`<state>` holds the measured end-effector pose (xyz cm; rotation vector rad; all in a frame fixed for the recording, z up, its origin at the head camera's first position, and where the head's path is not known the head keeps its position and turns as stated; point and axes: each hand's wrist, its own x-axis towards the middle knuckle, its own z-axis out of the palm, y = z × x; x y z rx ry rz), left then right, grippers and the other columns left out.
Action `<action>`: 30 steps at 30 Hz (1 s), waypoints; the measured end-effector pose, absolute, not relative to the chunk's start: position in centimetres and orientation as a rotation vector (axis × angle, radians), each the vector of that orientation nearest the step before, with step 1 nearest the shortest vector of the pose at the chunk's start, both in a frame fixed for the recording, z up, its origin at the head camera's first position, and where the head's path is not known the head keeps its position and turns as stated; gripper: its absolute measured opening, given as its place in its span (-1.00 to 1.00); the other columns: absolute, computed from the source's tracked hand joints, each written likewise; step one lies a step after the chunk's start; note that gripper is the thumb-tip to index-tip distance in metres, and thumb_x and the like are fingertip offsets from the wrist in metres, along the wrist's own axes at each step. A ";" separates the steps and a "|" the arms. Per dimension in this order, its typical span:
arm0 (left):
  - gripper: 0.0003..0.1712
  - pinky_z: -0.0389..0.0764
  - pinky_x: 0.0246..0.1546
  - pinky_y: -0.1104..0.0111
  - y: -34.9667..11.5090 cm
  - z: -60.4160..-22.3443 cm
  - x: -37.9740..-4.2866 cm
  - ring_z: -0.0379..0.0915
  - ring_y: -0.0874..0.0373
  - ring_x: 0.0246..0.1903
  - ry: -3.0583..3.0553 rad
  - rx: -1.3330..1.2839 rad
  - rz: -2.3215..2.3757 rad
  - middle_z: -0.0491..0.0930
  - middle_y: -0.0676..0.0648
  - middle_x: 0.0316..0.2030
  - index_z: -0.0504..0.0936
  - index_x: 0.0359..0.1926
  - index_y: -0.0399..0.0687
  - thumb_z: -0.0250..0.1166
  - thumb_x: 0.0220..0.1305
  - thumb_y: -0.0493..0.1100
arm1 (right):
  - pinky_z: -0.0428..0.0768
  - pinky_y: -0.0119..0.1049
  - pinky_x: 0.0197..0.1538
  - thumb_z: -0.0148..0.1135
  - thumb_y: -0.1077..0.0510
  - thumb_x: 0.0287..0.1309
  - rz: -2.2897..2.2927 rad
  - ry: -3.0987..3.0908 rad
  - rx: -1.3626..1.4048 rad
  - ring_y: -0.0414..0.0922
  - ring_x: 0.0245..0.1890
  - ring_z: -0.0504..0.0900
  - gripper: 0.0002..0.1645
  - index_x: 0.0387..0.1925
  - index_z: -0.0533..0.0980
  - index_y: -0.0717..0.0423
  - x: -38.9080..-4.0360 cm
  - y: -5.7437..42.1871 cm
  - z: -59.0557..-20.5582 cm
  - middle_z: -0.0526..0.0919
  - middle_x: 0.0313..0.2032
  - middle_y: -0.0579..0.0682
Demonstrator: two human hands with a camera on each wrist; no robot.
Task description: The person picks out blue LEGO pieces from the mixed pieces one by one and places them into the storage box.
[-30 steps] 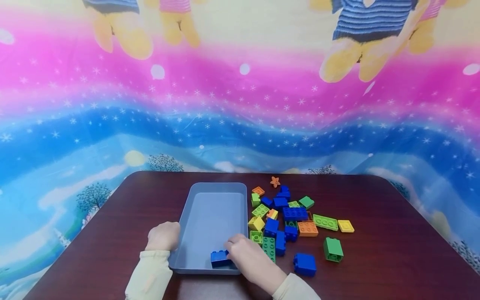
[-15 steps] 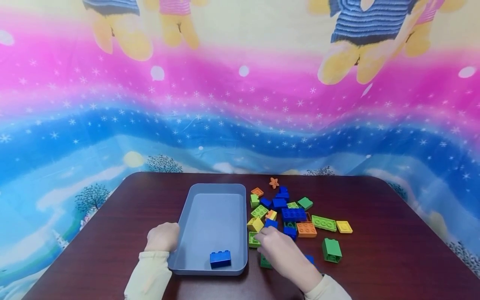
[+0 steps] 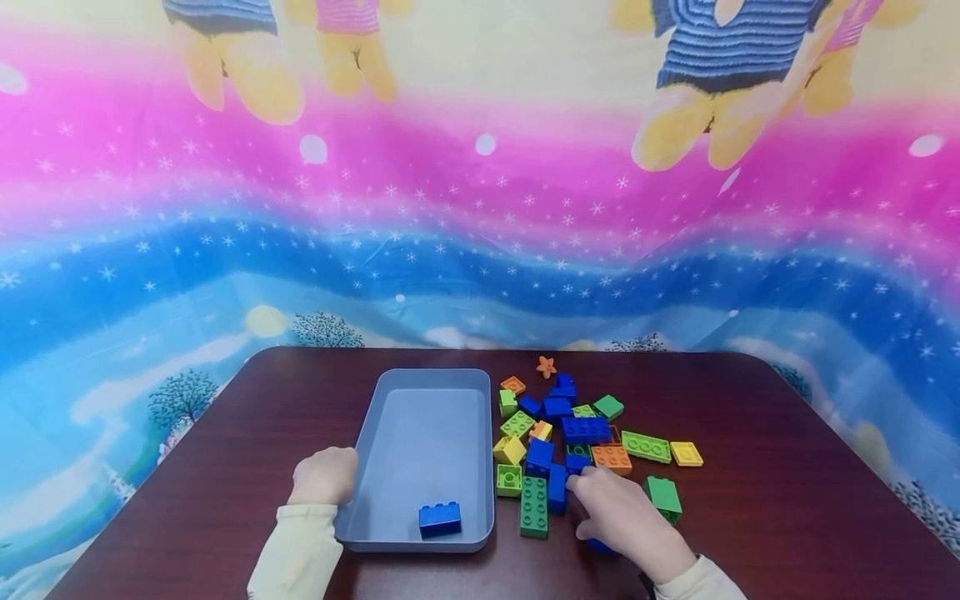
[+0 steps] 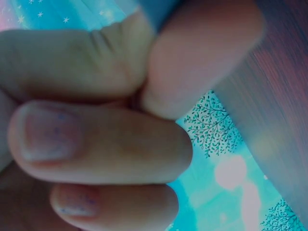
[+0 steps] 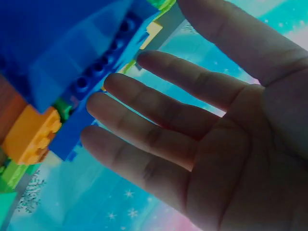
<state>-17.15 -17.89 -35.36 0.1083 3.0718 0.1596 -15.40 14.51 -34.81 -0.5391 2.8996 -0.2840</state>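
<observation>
My left hand (image 3: pixel 326 476) grips the left wall of a blue-grey plastic tray (image 3: pixel 423 442). In the left wrist view its thumb (image 4: pixel 202 53) and curled index finger pinch the tray's edge. A blue toy brick (image 3: pixel 439 519) lies inside the tray, near its front right corner. Right of the pile, my right hand (image 3: pixel 626 517) hovers over another blue brick (image 3: pixel 600 547), mostly covered by the palm. The right wrist view shows the right fingers (image 5: pixel 149 130) nearly straight and spread, with a large blue brick (image 5: pixel 62 48) close beside them.
Several loose bricks lie right of the tray, among them a green brick (image 3: pixel 534 507), an orange brick (image 3: pixel 612 459) and a yellow plate (image 3: pixel 686 454). An orange flower piece (image 3: pixel 546 367) sits at the back of the dark wooden table (image 3: pixel 795 500). A printed cloth (image 3: pixel 480 208) hangs behind.
My right hand has let go of the blue brick inside the tray and moved right, across the pile, to the blue brick at the front. My left hand stays on the tray.
</observation>
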 end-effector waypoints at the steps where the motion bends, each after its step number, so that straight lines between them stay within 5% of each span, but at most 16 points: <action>1: -0.79 0.33 -0.70 0.21 -17.9 -35.4 -17.2 0.19 0.12 -0.69 3.071 0.109 0.156 0.32 -0.05 -0.74 0.43 -0.68 -0.18 0.24 -0.15 -0.49 | 0.41 -0.24 -0.55 0.46 0.26 -0.32 -0.287 2.884 -0.520 -0.14 -0.55 0.37 -0.67 -0.40 0.52 0.17 -15.4 14.7 -34.9 0.38 -0.56 -0.05; 20: -0.77 0.31 -0.72 0.21 -18.0 -35.3 -17.2 0.17 0.12 -0.68 3.061 0.121 0.171 0.33 -0.07 -0.73 0.40 -0.69 -0.17 0.21 -0.16 -0.50 | 0.38 -0.23 -0.52 0.32 0.55 -0.35 -0.355 2.807 -0.444 -0.12 -0.57 0.38 -0.68 -0.53 0.47 0.17 -15.7 16.6 -35.9 0.45 -0.58 -0.03; 30: -0.75 0.28 -0.72 0.24 -18.0 -35.3 -17.2 0.14 0.13 -0.69 3.071 0.129 0.159 0.30 -0.06 -0.74 0.38 -0.70 -0.15 0.19 -0.13 -0.51 | 0.40 -0.28 -0.56 0.32 0.51 -0.27 -0.463 2.891 -0.531 -0.14 -0.60 0.41 -0.74 -0.48 0.47 0.24 -15.7 15.6 -34.9 0.43 -0.62 -0.02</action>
